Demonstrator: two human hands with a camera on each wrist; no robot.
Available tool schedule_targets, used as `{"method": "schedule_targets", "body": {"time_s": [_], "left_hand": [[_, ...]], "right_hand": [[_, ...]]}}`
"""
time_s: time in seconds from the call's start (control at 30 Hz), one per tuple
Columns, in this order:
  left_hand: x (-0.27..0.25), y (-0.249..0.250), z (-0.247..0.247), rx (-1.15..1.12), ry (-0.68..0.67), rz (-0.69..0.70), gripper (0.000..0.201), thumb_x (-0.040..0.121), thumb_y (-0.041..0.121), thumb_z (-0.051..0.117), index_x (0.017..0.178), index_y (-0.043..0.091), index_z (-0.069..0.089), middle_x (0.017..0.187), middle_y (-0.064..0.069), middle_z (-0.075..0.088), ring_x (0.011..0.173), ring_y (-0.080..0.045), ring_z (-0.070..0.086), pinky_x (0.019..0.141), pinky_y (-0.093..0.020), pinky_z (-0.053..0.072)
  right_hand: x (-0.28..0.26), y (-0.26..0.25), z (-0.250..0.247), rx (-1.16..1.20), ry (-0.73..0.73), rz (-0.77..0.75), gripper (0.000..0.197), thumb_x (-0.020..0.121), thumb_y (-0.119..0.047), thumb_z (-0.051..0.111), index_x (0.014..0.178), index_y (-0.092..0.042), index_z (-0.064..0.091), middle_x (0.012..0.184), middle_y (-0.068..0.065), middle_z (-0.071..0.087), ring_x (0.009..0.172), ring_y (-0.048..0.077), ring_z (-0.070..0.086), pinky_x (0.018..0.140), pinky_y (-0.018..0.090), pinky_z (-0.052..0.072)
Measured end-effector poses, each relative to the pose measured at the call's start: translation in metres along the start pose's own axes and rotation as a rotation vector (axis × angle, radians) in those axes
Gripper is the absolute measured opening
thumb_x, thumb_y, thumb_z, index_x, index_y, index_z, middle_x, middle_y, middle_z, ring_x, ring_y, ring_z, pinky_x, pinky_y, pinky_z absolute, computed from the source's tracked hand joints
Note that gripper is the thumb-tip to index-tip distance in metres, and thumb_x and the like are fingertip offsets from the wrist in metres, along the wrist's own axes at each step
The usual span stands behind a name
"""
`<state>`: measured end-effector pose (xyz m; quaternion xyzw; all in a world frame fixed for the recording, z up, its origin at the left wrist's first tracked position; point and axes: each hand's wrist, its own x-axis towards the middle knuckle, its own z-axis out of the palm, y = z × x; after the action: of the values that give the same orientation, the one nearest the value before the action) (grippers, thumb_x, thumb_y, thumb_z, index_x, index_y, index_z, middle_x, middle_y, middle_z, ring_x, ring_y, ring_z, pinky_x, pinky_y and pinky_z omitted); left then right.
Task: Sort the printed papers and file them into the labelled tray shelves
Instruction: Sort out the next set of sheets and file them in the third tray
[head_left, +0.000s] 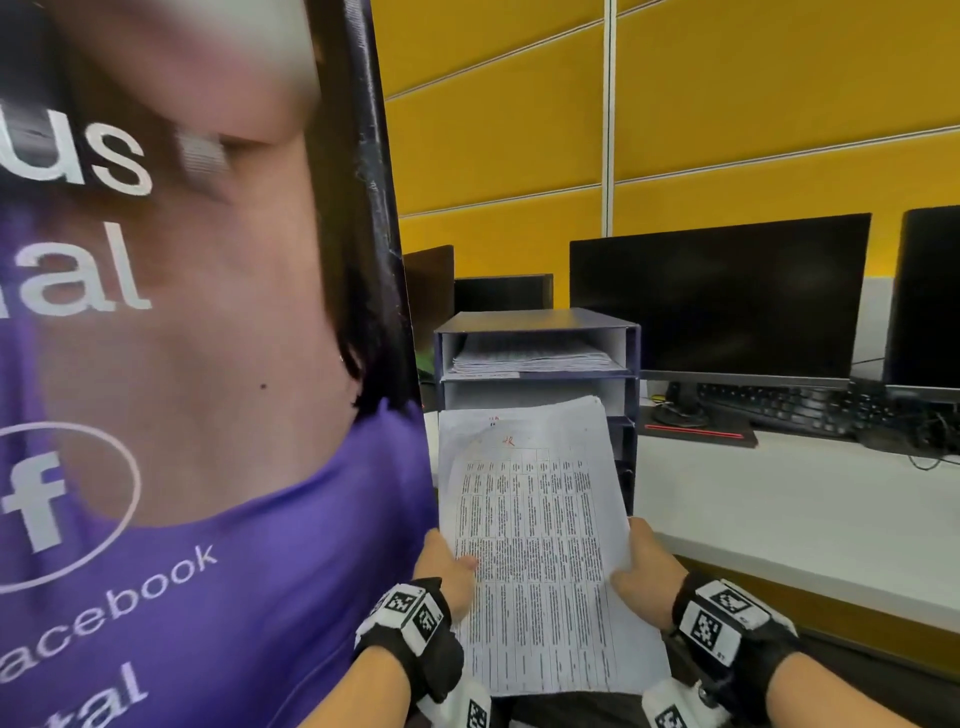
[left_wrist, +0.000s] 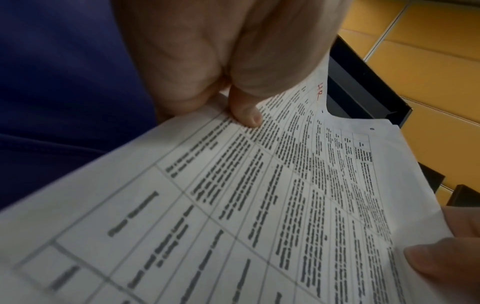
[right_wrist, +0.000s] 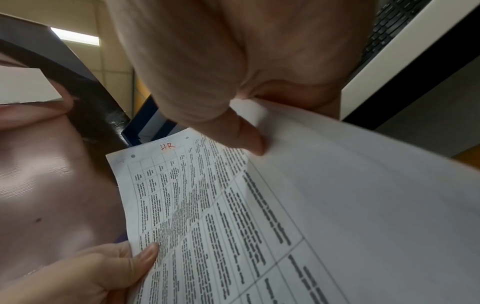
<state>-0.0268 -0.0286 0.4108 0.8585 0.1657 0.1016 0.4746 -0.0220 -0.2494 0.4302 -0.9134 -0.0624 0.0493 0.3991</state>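
Observation:
I hold a stack of printed papers (head_left: 540, 545) in front of me, its top sheet a table of text with "HR" in red near the top (right_wrist: 168, 146). My left hand (head_left: 449, 564) pinches the stack's left edge, thumb on top (left_wrist: 246, 115). My right hand (head_left: 641, 571) pinches the right edge, thumb on the top sheet (right_wrist: 249, 139). Just beyond the papers stands a dark blue tray shelf unit (head_left: 631, 358); its top shelf holds a pile of papers (head_left: 530, 358), and the stack hides its lower shelves.
A tall purple printed banner (head_left: 182, 415) stands close on my left. The shelf unit sits on a white desk (head_left: 779, 509) with black monitors (head_left: 722, 301), a keyboard (head_left: 779, 408) and cables. Yellow wall panels (head_left: 727, 104) rise behind.

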Motion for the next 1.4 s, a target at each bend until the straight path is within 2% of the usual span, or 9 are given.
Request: {"method": "schedule_targets", "body": {"time_s": [0.2, 0.4, 0.6, 0.7, 0.77, 0.9, 1.07, 1.27, 1.4], "left_hand": [[-0.001, -0.003, 0.0, 0.103, -0.06, -0.032, 0.021, 0.096, 0.011, 0.052, 0.111, 0.003, 0.039, 0.097, -0.006, 0.047, 0.093, -0.018, 0.047, 0.079, -0.024, 0.038], [-0.003, -0.004, -0.007, 0.276, -0.174, -0.061, 0.04, 0.094, 0.024, 0.057, 0.122, -0.003, 0.047, 0.096, -0.005, 0.055, 0.091, -0.018, 0.053, 0.076, -0.024, 0.043], [-0.005, 0.012, -0.015, 0.378, -0.189, -0.007, 0.024, 0.092, 0.023, 0.058, 0.073, 0.011, 0.048, 0.078, 0.001, 0.051, 0.077, -0.014, 0.052, 0.065, -0.021, 0.045], [-0.008, 0.027, -0.025, 0.159, -0.065, 0.024, 0.029, 0.086, 0.012, 0.065, 0.106, 0.006, 0.045, 0.096, -0.007, 0.054, 0.089, -0.018, 0.054, 0.077, -0.017, 0.047], [-0.004, 0.031, -0.033, -0.036, -0.035, 0.078, 0.052, 0.079, 0.005, 0.071, 0.111, 0.011, 0.03, 0.089, -0.008, 0.049, 0.076, -0.015, 0.051, 0.063, -0.007, 0.045], [0.011, 0.038, -0.046, -0.177, -0.177, 0.083, 0.056, 0.065, 0.009, 0.076, 0.109, 0.021, 0.044, 0.109, -0.015, 0.059, 0.096, -0.033, 0.063, 0.086, -0.045, 0.055], [0.024, 0.04, -0.052, -0.261, -0.339, 0.005, 0.075, 0.075, 0.002, 0.074, 0.14, 0.016, 0.039, 0.132, -0.016, 0.052, 0.112, -0.031, 0.057, 0.095, -0.046, 0.05], [0.041, 0.051, -0.039, -0.37, -0.477, -0.108, 0.088, 0.081, -0.012, 0.063, 0.15, 0.021, 0.02, 0.147, -0.015, 0.039, 0.117, -0.039, 0.054, 0.091, -0.06, 0.047], [0.076, 0.056, -0.03, -0.331, -0.382, -0.043, 0.082, 0.071, -0.007, 0.073, 0.142, 0.008, 0.035, 0.139, -0.022, 0.046, 0.12, -0.039, 0.053, 0.096, -0.052, 0.048]], "right_hand": [[-0.013, -0.008, -0.002, -0.005, -0.007, 0.049, 0.03, 0.093, 0.001, 0.045, 0.122, -0.004, 0.037, 0.098, 0.002, 0.05, 0.099, 0.019, 0.051, 0.088, 0.025, 0.042], [-0.013, -0.003, -0.003, -0.16, -0.034, 0.187, 0.051, 0.085, -0.005, 0.053, 0.132, 0.0, 0.033, 0.126, 0.015, 0.052, 0.113, 0.028, 0.054, 0.093, 0.031, 0.048], [-0.006, 0.003, -0.017, -0.11, -0.106, 0.191, 0.046, 0.078, -0.013, 0.055, 0.123, -0.013, 0.047, 0.116, 0.004, 0.057, 0.105, 0.022, 0.057, 0.093, 0.035, 0.05], [0.009, 0.005, -0.029, 0.001, -0.08, 0.171, 0.055, 0.068, -0.013, 0.059, 0.121, -0.009, 0.047, 0.114, 0.009, 0.06, 0.103, 0.027, 0.061, 0.091, 0.041, 0.052], [0.002, -0.01, -0.039, 0.133, -0.045, 0.151, 0.05, 0.07, -0.006, 0.059, 0.119, -0.003, 0.051, 0.111, 0.016, 0.063, 0.099, 0.032, 0.063, 0.089, 0.047, 0.053], [-0.005, -0.03, -0.056, 0.327, 0.004, 0.157, 0.04, 0.086, 0.007, 0.053, 0.124, -0.002, 0.047, 0.113, 0.024, 0.062, 0.102, 0.04, 0.063, 0.09, 0.052, 0.05], [0.01, -0.021, -0.062, 0.352, -0.005, 0.167, 0.052, 0.084, 0.003, 0.056, 0.129, -0.02, 0.046, 0.116, 0.021, 0.056, 0.106, 0.045, 0.06, 0.09, 0.059, 0.047], [0.025, -0.012, -0.063, 0.427, -0.016, 0.186, 0.04, 0.088, 0.007, 0.048, 0.116, -0.019, 0.057, 0.114, 0.018, 0.059, 0.1, 0.036, 0.064, 0.086, 0.046, 0.054], [0.045, -0.012, -0.067, 0.427, 0.05, 0.162, 0.041, 0.087, 0.007, 0.048, 0.122, -0.014, 0.058, 0.116, 0.018, 0.059, 0.098, 0.032, 0.062, 0.085, 0.037, 0.051]]}}
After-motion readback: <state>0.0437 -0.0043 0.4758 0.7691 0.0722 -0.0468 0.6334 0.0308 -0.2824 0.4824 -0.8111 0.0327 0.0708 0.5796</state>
